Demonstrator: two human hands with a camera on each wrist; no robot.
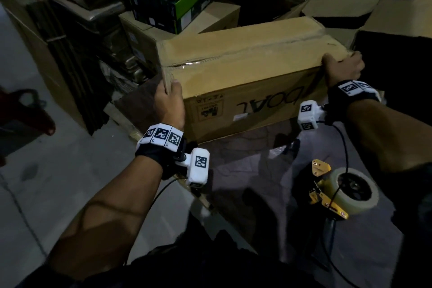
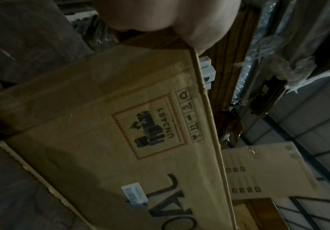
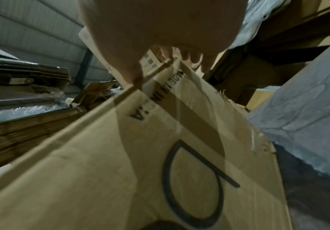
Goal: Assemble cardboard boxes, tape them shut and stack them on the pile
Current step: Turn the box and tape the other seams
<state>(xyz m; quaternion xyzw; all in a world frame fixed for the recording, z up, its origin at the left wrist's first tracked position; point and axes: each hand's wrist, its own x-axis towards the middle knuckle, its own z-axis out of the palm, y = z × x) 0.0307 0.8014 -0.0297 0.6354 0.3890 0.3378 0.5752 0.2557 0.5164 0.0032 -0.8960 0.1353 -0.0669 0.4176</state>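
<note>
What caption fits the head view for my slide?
Both hands, left and right, grip a taped cardboard box; tape dispenser below.

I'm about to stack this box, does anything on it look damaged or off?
Yes. The box has a ragged, gaping top seam near the left hand; its right end by the right hand is torn and frayed. Its printing reads upside down in the head view.
</note>
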